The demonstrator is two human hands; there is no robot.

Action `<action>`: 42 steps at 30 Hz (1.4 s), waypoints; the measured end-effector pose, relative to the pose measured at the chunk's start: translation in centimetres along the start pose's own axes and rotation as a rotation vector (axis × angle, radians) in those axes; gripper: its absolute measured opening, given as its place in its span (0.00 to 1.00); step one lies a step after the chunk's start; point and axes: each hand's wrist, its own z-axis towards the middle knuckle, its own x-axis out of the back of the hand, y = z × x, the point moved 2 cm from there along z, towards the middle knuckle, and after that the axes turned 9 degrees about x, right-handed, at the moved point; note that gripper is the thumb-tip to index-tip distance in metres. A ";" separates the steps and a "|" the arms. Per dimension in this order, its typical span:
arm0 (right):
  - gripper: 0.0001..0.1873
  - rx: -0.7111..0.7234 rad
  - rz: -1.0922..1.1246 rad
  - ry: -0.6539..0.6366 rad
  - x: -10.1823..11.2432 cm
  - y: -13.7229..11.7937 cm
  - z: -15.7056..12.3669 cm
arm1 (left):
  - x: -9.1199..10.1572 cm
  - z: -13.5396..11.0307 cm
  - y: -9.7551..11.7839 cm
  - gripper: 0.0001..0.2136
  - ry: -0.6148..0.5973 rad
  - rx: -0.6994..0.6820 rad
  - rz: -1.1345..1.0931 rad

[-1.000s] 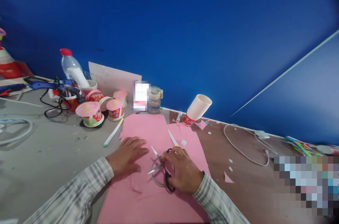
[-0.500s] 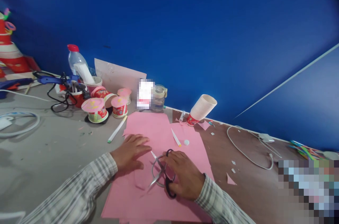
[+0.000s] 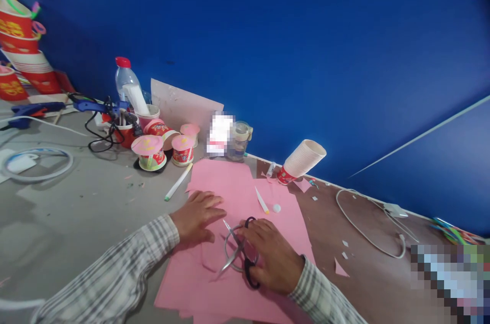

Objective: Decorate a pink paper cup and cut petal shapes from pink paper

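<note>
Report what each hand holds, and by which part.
Right hand: open silver-bladed scissors, by their black loop handles. Left hand: nothing, spread on flat pink paper sheets.

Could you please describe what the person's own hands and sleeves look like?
The left hand and right hand are bare, without gloves. The long sleeves are pale with grey checks. A thin dark band shows at the right sleeve's edge.
</note>
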 end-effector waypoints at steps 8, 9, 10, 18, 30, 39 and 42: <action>0.35 0.033 -0.013 0.012 -0.2 0.1 -0.3 | 0.0 -0.2 0.1 0.29 -0.004 -0.002 0.013; 0.35 0.034 -0.012 0.011 -0.2 0.1 -0.3 | 0.0 -0.2 0.2 0.29 0.005 -0.003 0.011; 0.35 0.030 -0.011 0.005 -0.3 0.1 -0.3 | 0.0 -0.2 0.2 0.29 0.013 -0.004 0.008; 0.35 -0.010 0.006 -0.055 -0.5 0.3 -0.4 | 0.2 -0.1 0.4 0.28 -0.015 0.007 0.000; 0.34 0.026 -0.028 -0.075 -0.3 0.0 -0.3 | 0.1 -0.2 0.3 0.28 -0.002 -0.016 0.004; 0.33 0.009 -0.008 -0.102 -0.4 0.1 -0.2 | 0.5 -0.2 0.6 0.28 -0.047 0.018 0.023; 0.33 -0.014 0.017 -0.115 -0.3 0.1 -0.2 | 0.5 -0.2 0.9 0.26 -0.048 0.040 0.001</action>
